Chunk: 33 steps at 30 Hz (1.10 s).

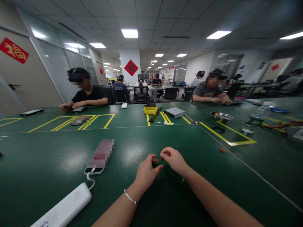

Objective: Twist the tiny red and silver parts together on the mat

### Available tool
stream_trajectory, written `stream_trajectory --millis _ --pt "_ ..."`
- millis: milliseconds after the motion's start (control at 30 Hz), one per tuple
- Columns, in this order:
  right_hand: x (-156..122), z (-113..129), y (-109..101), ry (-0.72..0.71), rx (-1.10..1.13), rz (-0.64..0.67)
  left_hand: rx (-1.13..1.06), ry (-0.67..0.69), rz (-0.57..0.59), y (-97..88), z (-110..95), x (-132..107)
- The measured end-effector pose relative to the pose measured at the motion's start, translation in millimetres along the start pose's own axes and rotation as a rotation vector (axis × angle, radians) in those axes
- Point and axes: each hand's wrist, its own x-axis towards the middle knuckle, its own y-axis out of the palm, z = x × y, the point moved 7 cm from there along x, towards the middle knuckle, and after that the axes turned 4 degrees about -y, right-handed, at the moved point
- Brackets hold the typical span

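Observation:
My right hand [174, 160] pinches a small red object [162, 157] between thumb and fingertips; most of it is hidden, so its kind does not show. Close beside it, my left hand [147, 171] has its thumb and fingers curved and apart, with nothing seen between them. Both hands are just above the green tabletop [127, 201]. To the right on the table lies a small orange-red piece [222, 151]. Left of my hands is a phone [100, 156] with a white cable [90, 179] plugged in, beside a white power bank [63, 208].
Farther back are a yellow tray [150, 110], a grey box [174, 112], a metal bowl [222, 116], a dark curved piece [219, 129] and a plastic bottle [257, 118]. Yellow tape marks the table. Two people sit across, one left [87, 94], one right [209, 90].

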Motion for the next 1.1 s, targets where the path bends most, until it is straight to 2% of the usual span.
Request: stream_trajectory --millis 67,100,133,200,300,367,433,533,633,767,900,1000,1100 --pt "-6 23 19 -0.117 0.118 0.021 -0.009 0.014 0.021 1.8 -3 -1" --pt "-7 28 22 -0.159 0.15 0.03 -0.02 0.016 0.02 1.8 -3 -1" --pt "-6 29 19 -0.183 0.148 0.032 -0.044 0.01 0.013 1.3 -2 0" --pt "-1 16 -2 -0.186 0.047 -0.021 -0.138 -0.029 -0.004 0.1 2 2" --pt "5 -36 -66 -0.06 -0.366 -0.251 -0.331 -0.104 -0.002 1.6 12 6" --pt "-1 -83 -113 0.13 -0.641 -0.389 -0.434 -0.13 0.005 3.8 17 8" --pt "-14 -133 -150 0.365 -0.762 -0.441 -0.495 -0.143 0.002 4.9 19 9" --pt "-30 -191 -178 0.595 -0.727 -0.391 -0.526 -0.15 -0.022 3.2 19 9" --pt "-35 -215 -184 0.635 -0.649 -0.301 -0.525 -0.152 -0.04 -0.5 16 8" --pt "-37 -212 -185 0.638 -0.601 -0.249 -0.528 -0.121 -0.084 -5.7 14 7" --pt "-33 -191 -180 0.597 -0.524 -0.264 -0.511 -0.097 -0.119 -6.1 19 9" --pt "-17 -163 -156 0.487 -0.39 -0.24 -0.459 -0.07 -0.125 -5.8 18 9" --pt "1 -123 -111 0.356 -0.209 -0.14 -0.361 -0.056 -0.122 -6.5 14 8"
